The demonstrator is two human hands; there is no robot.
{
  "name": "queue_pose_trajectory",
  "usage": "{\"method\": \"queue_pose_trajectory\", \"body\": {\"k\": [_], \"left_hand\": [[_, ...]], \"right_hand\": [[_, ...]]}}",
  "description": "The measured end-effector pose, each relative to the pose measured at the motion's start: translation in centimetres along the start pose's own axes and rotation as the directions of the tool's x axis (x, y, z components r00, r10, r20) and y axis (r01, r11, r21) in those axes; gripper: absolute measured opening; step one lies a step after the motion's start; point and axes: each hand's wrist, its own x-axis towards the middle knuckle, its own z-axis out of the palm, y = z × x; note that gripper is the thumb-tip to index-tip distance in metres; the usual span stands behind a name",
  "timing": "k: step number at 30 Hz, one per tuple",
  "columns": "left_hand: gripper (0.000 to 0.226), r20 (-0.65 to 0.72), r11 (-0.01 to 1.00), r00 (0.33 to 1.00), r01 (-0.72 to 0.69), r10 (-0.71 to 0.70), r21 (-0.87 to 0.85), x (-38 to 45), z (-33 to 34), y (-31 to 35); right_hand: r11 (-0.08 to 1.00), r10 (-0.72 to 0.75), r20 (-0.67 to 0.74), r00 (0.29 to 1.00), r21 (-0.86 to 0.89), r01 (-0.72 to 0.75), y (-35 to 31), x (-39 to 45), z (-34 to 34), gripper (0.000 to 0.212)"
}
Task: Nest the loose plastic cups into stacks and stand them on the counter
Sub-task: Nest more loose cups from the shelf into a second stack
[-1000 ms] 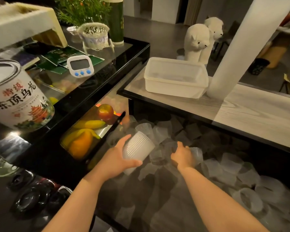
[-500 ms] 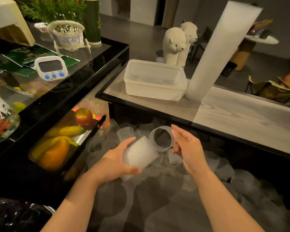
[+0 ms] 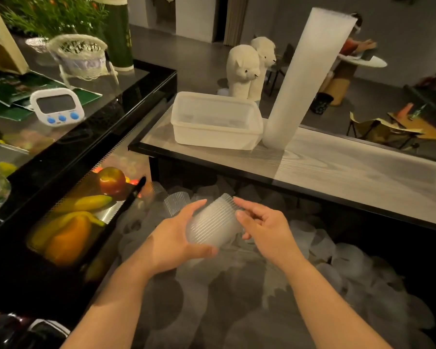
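Two hands meet over a dark bin of loose cups (image 3: 320, 248): your left hand (image 3: 173, 238) curls its thumb and fingers round a short ribbed stack (image 3: 213, 226), held on its side just above the heap, while your right hand (image 3: 264, 229) pinches the rim end with bent fingers, seating a cup. You appear to be mid-nesting; next, push that cup fully home, then reach for another, such as the ribbed cup (image 3: 176, 202) lying just beyond. How many cups sit in your stack cannot be told, and the heap is too blurred to count. One tall finished stack (image 3: 302, 79) stands on the counter (image 3: 350, 172), beside one plastic tub (image 3: 214, 122).
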Motion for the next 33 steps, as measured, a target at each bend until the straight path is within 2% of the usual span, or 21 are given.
{"method": "queue_pose_trajectory", "body": {"k": [7,9,12,14,16,18,22,27,30,33], "left_hand": [[0.1,0.018,0.995,0.995,0.101,-0.101,0.017,-0.4,0.5,-0.7],[0.1,0.021,0.993,0.993,0.119,-0.118,-0.01,-0.5,0.6,-1.0],[0.101,0.012,0.989,0.989,0.147,-0.147,-0.02,-0.7,0.5,-1.3],[0.1,0.005,0.986,0.987,0.161,-0.161,-0.03,-0.7,0.4,-1.3],[0.099,-0.001,0.987,0.987,0.162,-0.162,-0.023,-0.7,0.3,-1.1],[0.099,-0.002,0.985,0.986,0.169,-0.169,-0.013,-0.7,0.2,-1.0],[0.099,-0.005,0.98,0.981,0.196,-0.196,-0.024,-0.5,-0.2,-1.6],[0.1,-0.009,0.976,0.976,0.217,-0.217,-0.022,-0.1,0.0,-2.1],[0.101,0.007,0.974,0.974,0.225,-0.225,-0.013,0.4,0.4,-2.1],[0.101,0.04,0.979,0.978,0.205,-0.205,0.005,1.0,0.8,-1.7]], "right_hand": [[0.996,0.09,0.095,0.991,-0.026,-0.088,1.4,-0.4,0.7,0.026],[0.986,0.167,-0.024,0.986,0.003,-0.167,3.1,0.6,0.2,0.025],[0.925,0.303,-0.272,0.913,-0.145,-0.351,8.0,3.5,-1.5,0.035],[0.837,0.428,-0.326,0.843,-0.209,-0.506,11.6,5.5,-2.8,0.052],[0.755,0.497,-0.316,0.808,-0.301,-0.582,14.6,7.2,-3.5,0.061],[0.708,0.475,-0.294,0.829,-0.432,-0.559,13.7,7.2,-2.9,0.066],[0.543,0.4,-0.164,0.902,-0.75,-0.377,12.7,7.7,-2.0,0.061],[0.367,0.343,-0.005,0.939,-0.92,-0.139,13.0,8.7,-2.3,0.05],[0.369,0.313,0.034,0.949,-0.925,-0.089,12.9,9.0,-3.0,0.034],[0.502,0.318,0.012,0.948,-0.85,-0.158,12.7,8.8,-4.1,0.025]]}}
